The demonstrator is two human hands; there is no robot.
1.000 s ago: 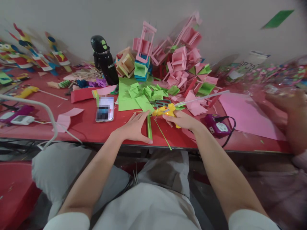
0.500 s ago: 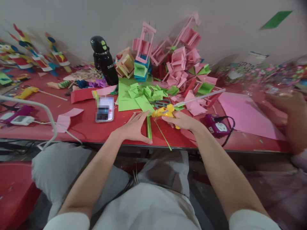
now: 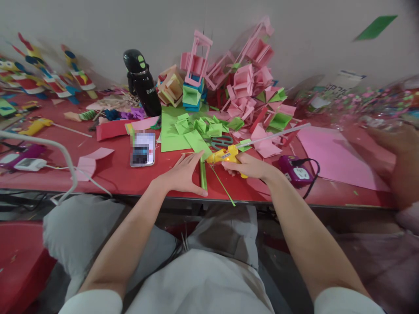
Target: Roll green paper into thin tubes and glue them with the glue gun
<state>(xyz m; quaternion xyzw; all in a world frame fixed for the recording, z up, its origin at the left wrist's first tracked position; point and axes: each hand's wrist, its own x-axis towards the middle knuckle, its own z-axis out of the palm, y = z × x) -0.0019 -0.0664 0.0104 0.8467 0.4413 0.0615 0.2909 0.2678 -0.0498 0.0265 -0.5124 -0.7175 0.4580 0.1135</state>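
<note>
My left hand [image 3: 183,174] lies flat on the red table [image 3: 114,170], fingers spread, its thumb pressing the lower end of a narrow green paper strip [image 3: 203,174]. My right hand [image 3: 248,165] grips a yellow glue gun [image 3: 225,155] with a long clear glue stick [image 3: 278,133] out the back. The nozzle points left at the top of the strip. A second thin green strip [image 3: 222,185] slants toward the table edge.
Green paper sheets and folds [image 3: 193,128], scissors [image 3: 221,141], a phone [image 3: 143,148], a black bottle [image 3: 143,83], a heap of pink paper shapes [image 3: 248,83], a purple power socket [image 3: 293,168], a pink sheet [image 3: 337,157]. Another person's hand [image 3: 399,157] is at the right.
My right hand and the glue gun have dropped slightly toward the strip. My left hand stays put.
</note>
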